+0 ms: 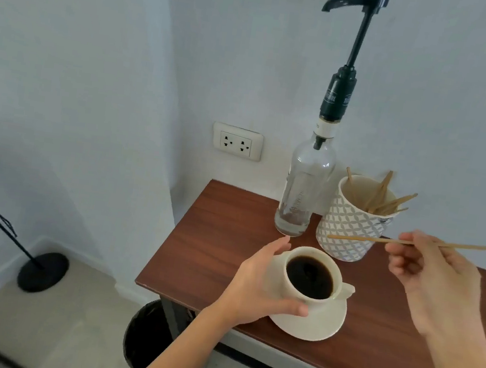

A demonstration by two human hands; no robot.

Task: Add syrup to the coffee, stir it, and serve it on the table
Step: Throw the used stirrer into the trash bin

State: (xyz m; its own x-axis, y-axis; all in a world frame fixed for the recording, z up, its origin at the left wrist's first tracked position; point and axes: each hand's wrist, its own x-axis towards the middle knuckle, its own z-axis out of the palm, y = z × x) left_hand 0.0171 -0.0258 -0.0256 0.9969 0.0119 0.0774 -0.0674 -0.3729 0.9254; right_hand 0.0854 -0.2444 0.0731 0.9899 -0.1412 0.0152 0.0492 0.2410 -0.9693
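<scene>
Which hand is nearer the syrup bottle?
Left. The left hand cups the cup, fingertips just below the syrup bottle base; the right hand holds a stirrer farther right.

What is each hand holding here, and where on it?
Right hand pinches a wooden stir stick near one end; left hand grips the coffee cup's side.

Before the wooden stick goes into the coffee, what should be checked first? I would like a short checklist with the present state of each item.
1. Thin wooden stir stick held in the right hand: ok, pinched near one end, lying roughly level.
2. Cream ceramic cup steadied: ok, the left hand wraps around its side.
3. Cup seated on the cream round saucer: ok.
4. Dark coffee level leaves room for stirring: ok, it sits below the rim.
5. Syrup already added from the clear glass pump bottle: cannot tell.
6. Path from stick to cup free: ok, nothing lies between them.
</scene>
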